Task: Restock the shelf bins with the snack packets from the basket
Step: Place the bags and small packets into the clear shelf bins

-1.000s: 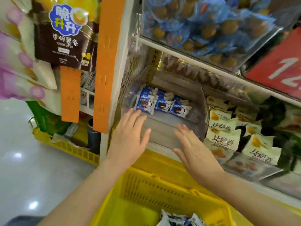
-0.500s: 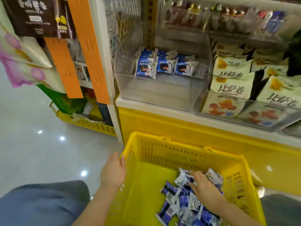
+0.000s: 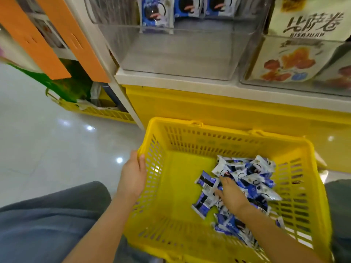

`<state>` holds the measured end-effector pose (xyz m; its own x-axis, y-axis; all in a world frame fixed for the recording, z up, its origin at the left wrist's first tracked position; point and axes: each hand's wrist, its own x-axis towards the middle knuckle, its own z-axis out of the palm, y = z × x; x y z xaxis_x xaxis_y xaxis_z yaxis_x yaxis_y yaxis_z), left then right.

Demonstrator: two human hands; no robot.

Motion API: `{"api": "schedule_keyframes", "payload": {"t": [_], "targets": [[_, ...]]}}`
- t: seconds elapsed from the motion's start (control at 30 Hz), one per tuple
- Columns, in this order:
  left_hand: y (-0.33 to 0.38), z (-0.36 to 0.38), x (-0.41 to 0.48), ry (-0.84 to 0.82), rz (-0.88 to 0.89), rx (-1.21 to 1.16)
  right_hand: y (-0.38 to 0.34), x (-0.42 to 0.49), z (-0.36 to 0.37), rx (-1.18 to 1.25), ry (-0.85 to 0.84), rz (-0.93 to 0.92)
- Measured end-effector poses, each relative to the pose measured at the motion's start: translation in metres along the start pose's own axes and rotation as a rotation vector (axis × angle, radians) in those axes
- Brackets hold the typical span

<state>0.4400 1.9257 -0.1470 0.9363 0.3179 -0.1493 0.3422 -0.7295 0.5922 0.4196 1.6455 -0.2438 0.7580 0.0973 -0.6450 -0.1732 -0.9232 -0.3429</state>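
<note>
Left hand (image 3: 133,173) grips the yellow basket (image 3: 218,130) by its rim. Right hand (image 3: 230,195) is down on the blue cookie packets (image 3: 252,171), piled under and beyond its fingers; can't tell if it's gripping. Best to grab several, faces aligned, for the clear bin (image 3: 180,54) up ahead.

Head camera looks steeply down, close over the basket (image 3: 209,149).

Two clear bins (image 3: 180,54), three blue packets (image 3: 155,14) in the left one, two orange strips (image 3: 38,44), one near basket (image 3: 228,133).

Perforated yellow plastic basket (image 3: 224,141), glossy foil packets (image 3: 247,179), clear smooth plastic bin (image 3: 176,52).
</note>
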Motion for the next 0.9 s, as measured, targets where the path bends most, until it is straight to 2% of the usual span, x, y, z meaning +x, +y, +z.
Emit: {"api": "schedule_keyframes", "payload": {"t": [0.2, 0.37, 0.53, 0.63, 0.7, 0.8, 0.83, 0.9], "targets": [[-0.003, 0.003, 0.001, 0.021, 0.004, 0.010, -0.009, 0.029, 0.004, -0.154, 0.013, 0.037], [0.004, 0.001, -0.001, 0.029, 0.012, 0.034, -0.014, 0.031, -0.006, 0.104, 0.045, 0.043], [0.021, 0.002, -0.005, 0.091, 0.341, 0.120, -0.025, 0.011, -0.027, 0.448, 0.166, -0.091], [0.031, 0.016, -0.016, 0.008, 0.375, -0.028, -0.045, -0.008, -0.046, 0.576, 0.292, -0.227], [0.039, 0.030, -0.025, -0.108, 0.170, -0.242, -0.063, -0.024, -0.055, 0.598, 0.366, -0.327], [0.059, 0.040, -0.037, -0.444, -0.384, -0.720, -0.085, -0.052, -0.058, 0.452, 0.452, -0.548], [0.061, 0.043, -0.040, -0.521, -0.479, -0.869, -0.088, -0.061, -0.056, 0.361, 0.463, -0.634], [0.063, 0.048, -0.046, -0.591, -0.527, -1.078, -0.088, -0.074, -0.051, 0.194, 0.474, -0.784]]}}
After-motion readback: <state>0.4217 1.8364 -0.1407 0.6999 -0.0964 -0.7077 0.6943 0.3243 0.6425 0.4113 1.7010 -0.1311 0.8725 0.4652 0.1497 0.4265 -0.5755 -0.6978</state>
